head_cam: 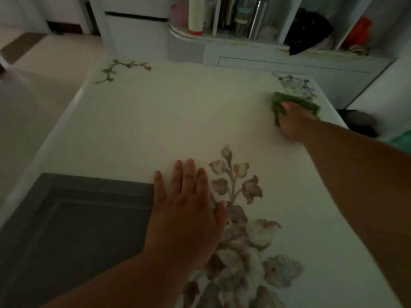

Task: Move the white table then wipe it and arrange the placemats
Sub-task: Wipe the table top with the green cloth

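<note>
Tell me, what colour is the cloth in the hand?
Green. The cloth shows under the right hand in the head view.

The white rectangular worktop (169,121) looks smooth with a soft sheen, printed with muted purple flowers. On its near left corner lies a grey woven-looking placemat (73,230), matt and finely textured. At the worktop's far right corner, a green cloth (295,103) looks fuzzy and rough. Beyond the worktop, a cylindrical metal flask (258,18) shines glossy on a white shelf (244,38).
</note>
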